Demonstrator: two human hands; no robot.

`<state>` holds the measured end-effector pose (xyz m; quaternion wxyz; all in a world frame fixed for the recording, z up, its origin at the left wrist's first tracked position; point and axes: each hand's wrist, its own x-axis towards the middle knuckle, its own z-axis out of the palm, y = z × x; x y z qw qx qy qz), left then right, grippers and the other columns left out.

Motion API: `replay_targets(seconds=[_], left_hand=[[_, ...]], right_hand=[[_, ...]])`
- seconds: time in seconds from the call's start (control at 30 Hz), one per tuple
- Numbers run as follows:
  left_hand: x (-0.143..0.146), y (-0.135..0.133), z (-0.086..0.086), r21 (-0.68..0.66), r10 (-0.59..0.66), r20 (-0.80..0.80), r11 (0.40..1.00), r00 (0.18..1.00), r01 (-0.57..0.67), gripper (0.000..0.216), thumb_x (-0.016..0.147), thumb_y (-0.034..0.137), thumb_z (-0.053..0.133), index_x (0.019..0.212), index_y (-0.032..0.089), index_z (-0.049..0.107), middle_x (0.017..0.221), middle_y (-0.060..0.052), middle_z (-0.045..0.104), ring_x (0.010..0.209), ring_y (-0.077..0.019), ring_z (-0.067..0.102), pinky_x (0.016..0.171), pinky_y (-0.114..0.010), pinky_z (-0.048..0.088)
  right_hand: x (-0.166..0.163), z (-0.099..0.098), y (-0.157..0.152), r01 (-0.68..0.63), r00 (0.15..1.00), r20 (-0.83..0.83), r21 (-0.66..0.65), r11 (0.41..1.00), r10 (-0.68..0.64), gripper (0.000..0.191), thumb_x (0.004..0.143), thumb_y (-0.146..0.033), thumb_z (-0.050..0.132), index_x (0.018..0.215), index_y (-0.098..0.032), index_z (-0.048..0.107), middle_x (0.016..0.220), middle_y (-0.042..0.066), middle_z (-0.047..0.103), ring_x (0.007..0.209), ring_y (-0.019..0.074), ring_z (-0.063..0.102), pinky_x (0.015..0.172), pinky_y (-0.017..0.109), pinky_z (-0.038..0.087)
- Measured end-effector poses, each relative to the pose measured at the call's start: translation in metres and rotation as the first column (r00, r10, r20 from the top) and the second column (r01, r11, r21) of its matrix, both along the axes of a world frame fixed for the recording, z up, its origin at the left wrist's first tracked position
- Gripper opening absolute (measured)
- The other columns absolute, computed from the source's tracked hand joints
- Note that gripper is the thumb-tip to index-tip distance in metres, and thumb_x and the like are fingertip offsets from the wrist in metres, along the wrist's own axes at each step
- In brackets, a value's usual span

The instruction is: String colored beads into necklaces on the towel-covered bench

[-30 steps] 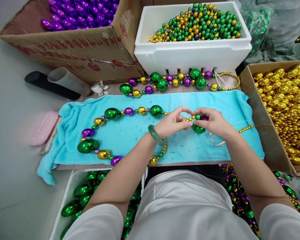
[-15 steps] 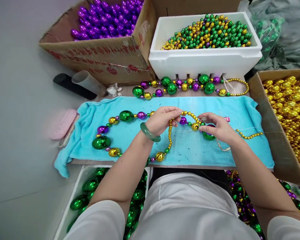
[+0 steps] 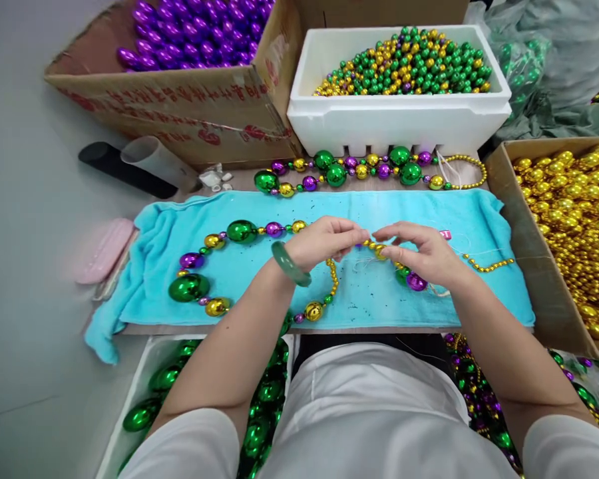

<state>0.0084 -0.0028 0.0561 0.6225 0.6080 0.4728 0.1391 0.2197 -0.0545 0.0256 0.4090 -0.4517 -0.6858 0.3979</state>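
My left hand [image 3: 332, 239], with a green bangle at its wrist, pinches a bead necklace [image 3: 242, 231] by its small gold beads over the turquoise towel [image 3: 269, 276]. The necklace mixes green, purple and gold beads and curves away to the left. Just right of the pinch, my right hand [image 3: 419, 249] has its thumb and fingers apart. Its thumb is close to a gold bead [image 3: 381, 251], and whether they touch I cannot tell. A purple bead [image 3: 416, 282] hangs below that hand. Part of the strand is hidden by my hands.
A finished-looking strand [image 3: 336, 174] lies behind the towel. Beyond stand a carton of purple beads [image 3: 170, 110] and a white foam box [image 3: 399, 123] of mixed beads. A carton of gold beads [image 3: 524, 259] is at right. A short gold strand [image 3: 489, 267] lies on the towel.
My right hand's fingers have spread from the gold strand. The raised gold loop between my hands has come down and stretched rightward. The whole view has shifted slightly.
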Motion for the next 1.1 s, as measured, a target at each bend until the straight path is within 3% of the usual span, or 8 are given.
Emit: replay_targets(seconds=[0.2, 0.33, 0.4, 0.47, 0.57, 0.8, 0.93, 1.1], left_hand=[[-0.011, 0.001, -0.025, 0.083, -0.112, -0.120, 0.989, 0.986, 0.123, 0.022, 0.071, 0.037, 0.069, 0.075, 0.016, 0.066, 0.062, 0.000, 0.059, 0.054, -0.0094, 0.051, 0.050, -0.021, 0.041], [-0.013, 0.002, -0.051, 0.256, -0.183, -0.183, 0.940, 0.966, 0.226, 0.021, 0.081, 0.038, 0.057, 0.087, 0.020, 0.066, 0.081, -0.004, 0.067, 0.074, -0.0162, 0.062, 0.068, -0.030, 0.051], [-0.014, -0.001, -0.060, 0.462, -0.170, -0.359, 0.822, 0.918, 0.333, 0.021, 0.083, 0.032, 0.054, 0.095, 0.024, 0.068, 0.097, -0.006, 0.069, 0.093, -0.0237, 0.061, 0.085, -0.043, 0.049], [-0.014, -0.006, -0.065, 0.651, -0.051, -0.534, 0.612, 0.844, 0.449, 0.024, 0.082, 0.024, 0.053, 0.098, 0.028, 0.070, 0.111, -0.008, 0.066, 0.109, -0.0321, 0.055, 0.095, -0.058, 0.038], [-0.011, -0.018, -0.066, 0.715, 0.021, -0.657, 0.333, 0.753, 0.615, 0.029, 0.081, 0.013, 0.052, 0.097, 0.029, 0.070, 0.126, -0.007, 0.060, 0.123, -0.0367, 0.044, 0.100, -0.063, 0.028], [-0.006, -0.021, -0.080, 0.553, -0.080, -0.811, 0.222, 0.580, 0.803, 0.022, 0.088, 0.013, 0.047, 0.087, 0.020, 0.067, 0.110, -0.010, 0.064, 0.118, -0.0300, 0.046, 0.093, -0.049, 0.034], [-0.010, -0.016, -0.088, 0.544, -0.051, -0.824, 0.205, 0.564, 0.814, 0.022, 0.089, 0.015, 0.045, 0.091, 0.020, 0.066, 0.102, -0.010, 0.064, 0.109, -0.0287, 0.049, 0.086, -0.046, 0.035], [-0.014, -0.014, -0.089, 0.589, -0.050, -0.792, 0.200, 0.608, 0.783, 0.020, 0.088, 0.014, 0.045, 0.090, 0.018, 0.064, 0.111, -0.012, 0.063, 0.112, -0.0281, 0.049, 0.085, -0.043, 0.035]], right_hand=[[0.062, -0.015, -0.007, 0.428, 0.877, 0.264, -0.048, 0.903, -0.401, 0.019, 0.079, -0.030, 0.063, 0.090, -0.018, 0.071, 0.080, 0.004, 0.068, 0.074, 0.0177, 0.061, 0.071, 0.033, 0.048], [0.082, -0.037, -0.020, 0.425, 0.746, 0.561, 0.015, 0.905, -0.359, 0.018, 0.083, -0.024, 0.054, 0.086, -0.019, 0.070, 0.089, 0.006, 0.069, 0.081, 0.0194, 0.061, 0.074, 0.033, 0.045], [0.086, -0.041, -0.029, 0.450, 0.641, 0.677, 0.049, 0.892, -0.361, 0.022, 0.085, -0.022, 0.048, 0.087, -0.019, 0.070, 0.093, 0.008, 0.068, 0.082, 0.0197, 0.060, 0.071, 0.031, 0.043], [0.090, -0.041, -0.038, 0.486, 0.549, 0.763, 0.042, 0.873, -0.342, 0.022, 0.085, -0.022, 0.047, 0.087, -0.019, 0.069, 0.093, 0.008, 0.068, 0.078, 0.0196, 0.059, 0.065, 0.030, 0.040], [0.092, -0.044, -0.054, 0.464, 0.512, 0.827, -0.039, 0.885, -0.231, 0.018, 0.084, -0.028, 0.054, 0.092, -0.020, 0.066, 0.095, 0.008, 0.067, 0.081, 0.0210, 0.059, 0.061, 0.029, 0.037], [0.082, -0.066, -0.074, 0.396, 0.395, 0.901, 0.010, 0.918, -0.180, 0.018, 0.089, -0.026, 0.045, 0.091, -0.018, 0.061, 0.095, 0.012, 0.064, 0.090, 0.0255, 0.058, 0.058, 0.030, 0.032], [0.094, -0.054, -0.082, 0.443, 0.461, 0.879, -0.112, 0.890, -0.119, 0.013, 0.085, -0.026, 0.046, 0.081, -0.020, 0.056, 0.080, 0.009, 0.065, 0.071, 0.0224, 0.059, 0.052, 0.030, 0.031], [0.123, -0.036, -0.100, 0.460, 0.781, 0.604, -0.383, 0.801, -0.159, 0.022, 0.082, -0.042, 0.052, 0.073, -0.022, 0.045, 0.060, 0.004, 0.061, 0.057, 0.0217, 0.062, 0.051, 0.032, 0.044]])
